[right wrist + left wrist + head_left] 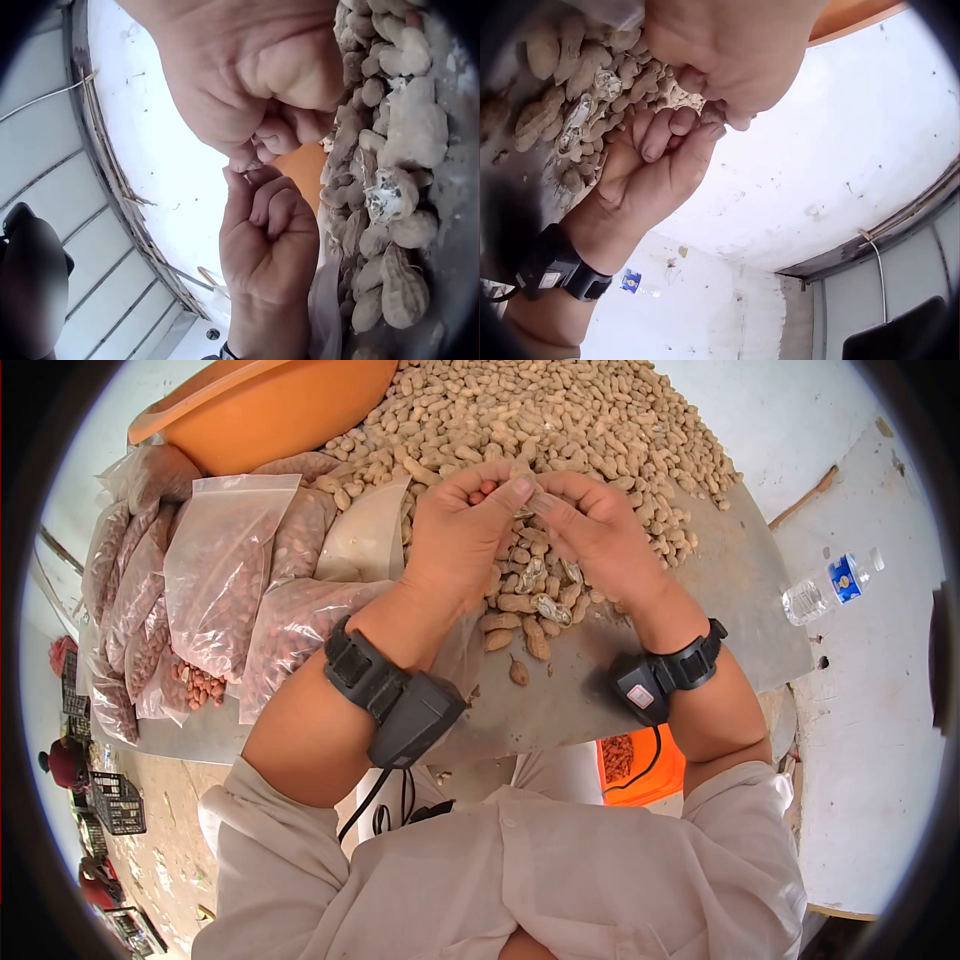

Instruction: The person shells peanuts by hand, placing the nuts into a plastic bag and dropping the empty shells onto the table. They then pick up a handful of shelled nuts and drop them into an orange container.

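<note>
Over the front of a heap of unshelled peanuts (560, 420), both hands meet fingertip to fingertip. My left hand (455, 530) and my right hand (600, 535) pinch a peanut (713, 114) between thumbs and forefingers. Most of that peanut is hidden by the fingertips. Reddish kernels (482, 491) show in the curled fingers of the left hand. The right hand's other fingers curl in toward its palm in the left wrist view. Below the hands lie loose peanuts and split shells (551, 609) with pale insides.
Clear bags of red kernels (225, 570) crowd the left of the metal table (575, 700), beside loose kernels (200, 685). An orange basin (265, 415) stands behind them. A water bottle (832, 589) lies to the right. Below the table edge is an orange container (655, 770).
</note>
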Tool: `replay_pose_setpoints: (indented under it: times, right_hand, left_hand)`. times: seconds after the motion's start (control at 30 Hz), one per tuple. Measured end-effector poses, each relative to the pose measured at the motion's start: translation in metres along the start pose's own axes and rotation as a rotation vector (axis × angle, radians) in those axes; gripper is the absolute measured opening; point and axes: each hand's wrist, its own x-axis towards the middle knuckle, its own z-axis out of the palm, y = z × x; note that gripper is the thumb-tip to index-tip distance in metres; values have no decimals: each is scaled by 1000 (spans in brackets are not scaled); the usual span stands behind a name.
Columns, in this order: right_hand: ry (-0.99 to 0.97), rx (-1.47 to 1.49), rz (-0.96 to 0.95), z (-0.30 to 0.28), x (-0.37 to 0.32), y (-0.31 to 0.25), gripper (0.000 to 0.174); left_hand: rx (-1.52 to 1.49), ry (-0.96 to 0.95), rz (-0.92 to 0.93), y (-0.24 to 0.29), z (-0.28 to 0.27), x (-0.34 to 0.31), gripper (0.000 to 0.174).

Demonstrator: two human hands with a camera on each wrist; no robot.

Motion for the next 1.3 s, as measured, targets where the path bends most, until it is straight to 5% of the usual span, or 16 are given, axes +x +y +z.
replay_pose_setpoints:
  times: [0.13, 0.23, 0.33, 0.73, 1.03, 1.3]
  right_hand:
    - [3, -94, 66, 3, -2, -2, 26]
    - [90, -316, -196, 8, 0, 8, 24]
    - [152, -484, -208, 13, -4, -2, 21]
    - [172, -328, -161, 14, -4, 0, 19]
    - [226, -362, -294, 12, -2, 3, 23]
    - [97, -515, -305, 0, -4, -10, 19]
  left_hand:
    - [69, 49, 54, -1, 5, -3, 11]
    - [52, 40, 55, -2, 5, -4, 8]
    - [23, -8, 83, -4, 4, -5, 5]
    - [-21, 63, 67, -8, 9, -6, 5]
    - [-162, 100, 6, -6, 12, -6, 7]
    - [-163, 60, -117, -1, 12, -9, 4]
